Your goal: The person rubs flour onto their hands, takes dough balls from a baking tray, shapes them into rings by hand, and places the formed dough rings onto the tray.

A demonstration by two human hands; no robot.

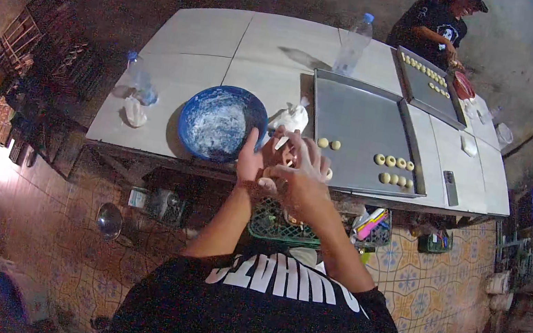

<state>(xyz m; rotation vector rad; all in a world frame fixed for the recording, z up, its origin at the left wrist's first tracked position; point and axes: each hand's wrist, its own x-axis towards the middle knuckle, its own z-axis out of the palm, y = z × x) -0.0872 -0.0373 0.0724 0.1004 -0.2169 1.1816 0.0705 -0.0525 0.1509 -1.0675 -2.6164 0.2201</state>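
Observation:
My left hand (251, 162) and my right hand (306, 181) come together at the table's near edge, just right of a blue bowl (189, 137) dusted inside with white powder. My right fingers curl over the left palm. A small white piece (281, 143) shows among the fingers, and a pale lump (268, 184) is at the base of the hands. Both are too small to name, and the grip is partly hidden. Beyond the hands lies a knotted clear bag of white powder (293, 119). On the right, a metal tray (357, 122) carries several small pale dough balls (396, 180).
A co-worker (434, 29) stands at the far right by a second tray (424, 92) of dough balls and a red bowl (463, 86). A tall bottle (353, 48), another bottle (143, 86) and a phone (450, 188) stand or lie on the tiled table (196, 37). Crates (265, 218) sit underneath.

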